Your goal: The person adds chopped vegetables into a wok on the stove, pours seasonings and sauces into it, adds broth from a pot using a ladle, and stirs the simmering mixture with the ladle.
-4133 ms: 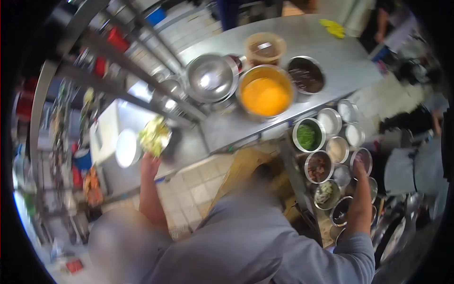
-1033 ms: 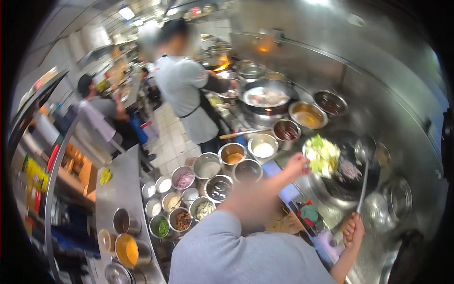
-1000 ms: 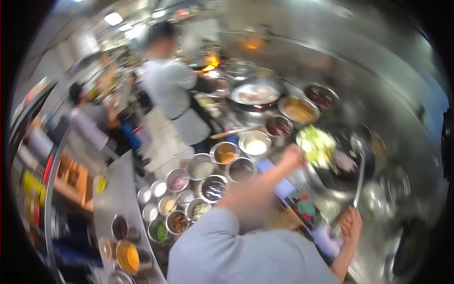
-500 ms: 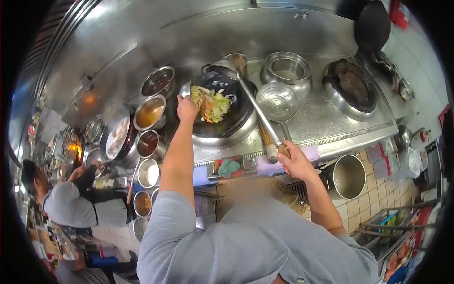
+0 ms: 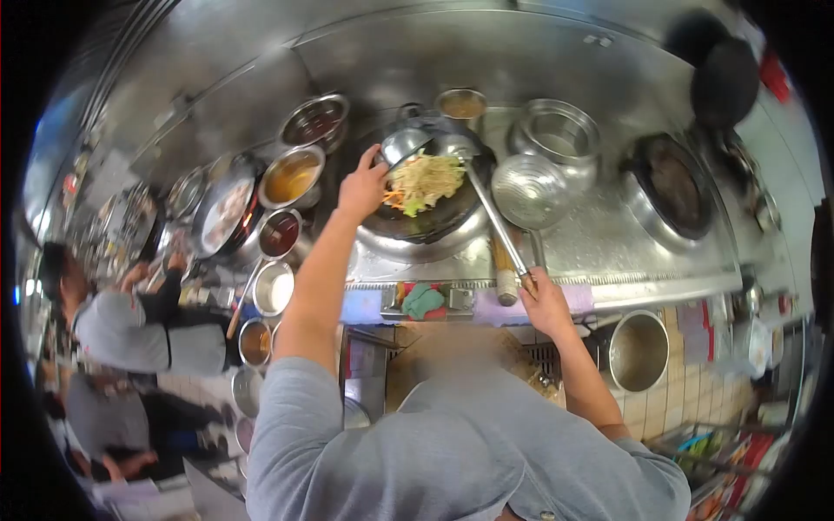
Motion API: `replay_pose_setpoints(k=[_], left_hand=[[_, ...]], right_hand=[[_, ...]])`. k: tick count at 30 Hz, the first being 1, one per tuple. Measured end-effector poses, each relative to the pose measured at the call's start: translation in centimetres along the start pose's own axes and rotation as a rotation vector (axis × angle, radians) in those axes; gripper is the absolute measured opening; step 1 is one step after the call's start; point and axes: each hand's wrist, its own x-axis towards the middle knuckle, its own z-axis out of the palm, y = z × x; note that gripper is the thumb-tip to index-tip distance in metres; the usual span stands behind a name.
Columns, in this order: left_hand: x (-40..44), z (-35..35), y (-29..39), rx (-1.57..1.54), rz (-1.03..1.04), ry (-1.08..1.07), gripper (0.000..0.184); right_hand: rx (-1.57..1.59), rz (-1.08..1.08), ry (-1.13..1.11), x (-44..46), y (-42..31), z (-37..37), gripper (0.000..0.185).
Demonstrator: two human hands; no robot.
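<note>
My left hand grips the rim of a metal bowl, which is tipped over the left side of a black wok. Chopped cabbage with orange shreds lies in the wok beneath and beside the bowl. Closed round the handle end of a long metal ladle, my right hand is at the counter's front edge. The ladle's head reaches into the back of the wok, behind the vegetables.
A perforated strainer lies right of the wok, before a metal pot. Sauce pots, one with amber liquid, stand left. A second wok is at the right. Two co-workers are at the far left.
The view has swung round from the ingredient pots to the stove. The bowl has tipped further over, and the vegetables have dropped into the wok. The ladle's head has moved down into the wok.
</note>
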Motion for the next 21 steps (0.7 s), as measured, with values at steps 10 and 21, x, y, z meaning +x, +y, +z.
replay_pose_setpoints(k=[10, 21], left_hand=[[-31.4, -4.2, 0.8, -1.300, -1.349, 0.665, 0.020], [-74.7, -7.3, 48.9, 0.102, -1.806, 2.300, 0.038]], right_hand=[[0.803, 0.253, -0.521, 8.2, -7.9, 3.5, 0.032], [0.708, 0.034, -1.501, 9.4, -20.7, 16.1, 0.063]])
